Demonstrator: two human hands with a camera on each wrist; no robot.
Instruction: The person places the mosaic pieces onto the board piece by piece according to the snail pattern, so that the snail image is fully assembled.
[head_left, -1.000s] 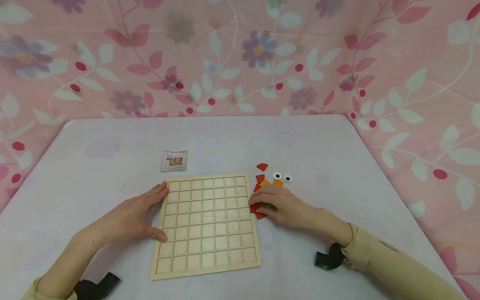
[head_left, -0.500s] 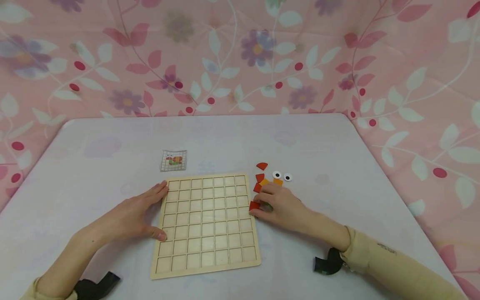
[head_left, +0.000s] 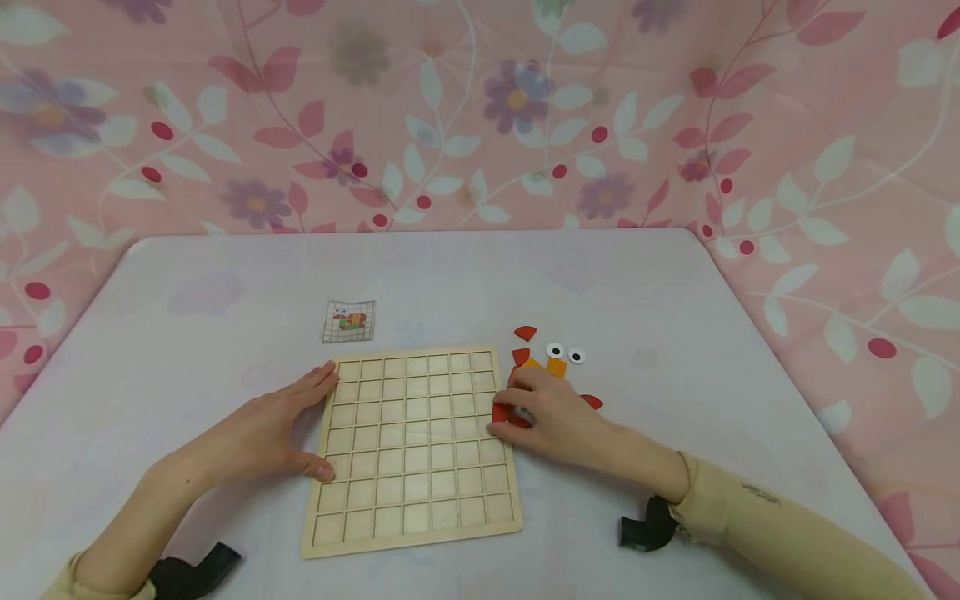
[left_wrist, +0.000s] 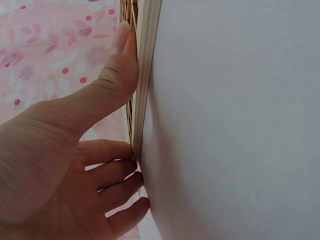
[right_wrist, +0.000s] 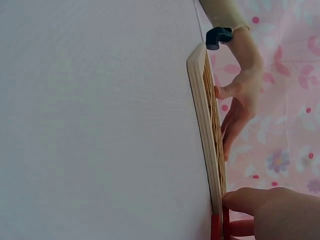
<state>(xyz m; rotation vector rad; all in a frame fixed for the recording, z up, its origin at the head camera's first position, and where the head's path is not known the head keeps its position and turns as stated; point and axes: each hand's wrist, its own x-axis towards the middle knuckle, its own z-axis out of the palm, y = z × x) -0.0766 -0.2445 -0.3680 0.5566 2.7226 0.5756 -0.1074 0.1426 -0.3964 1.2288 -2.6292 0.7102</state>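
A square wooden grid board [head_left: 416,433] lies flat in front of me in the head view. My left hand [head_left: 262,425] rests along its left edge, the thumb tip on the frame and the other fingers reaching to the upper left corner. In the left wrist view the fingers [left_wrist: 117,175] are extended against the board's side. My right hand [head_left: 558,417] is at the board's right edge and pinches a red tile [head_left: 499,412] between thumb and fingers. The red tile [right_wrist: 226,216] shows on edge beside the thumb in the right wrist view. Part of the pile is hidden under this hand.
Above the right hand lie red fan-shaped pieces [head_left: 525,333], an orange tile [head_left: 557,367] and two googly-eye discs [head_left: 555,351]. A red piece [head_left: 592,402] shows right of the hand. A small pattern card [head_left: 348,322] lies behind the board.
My right hand has shifted left from the pile to the board's right edge, carrying the red tile. A red piece to its right has come into sight. The left hand stays put.
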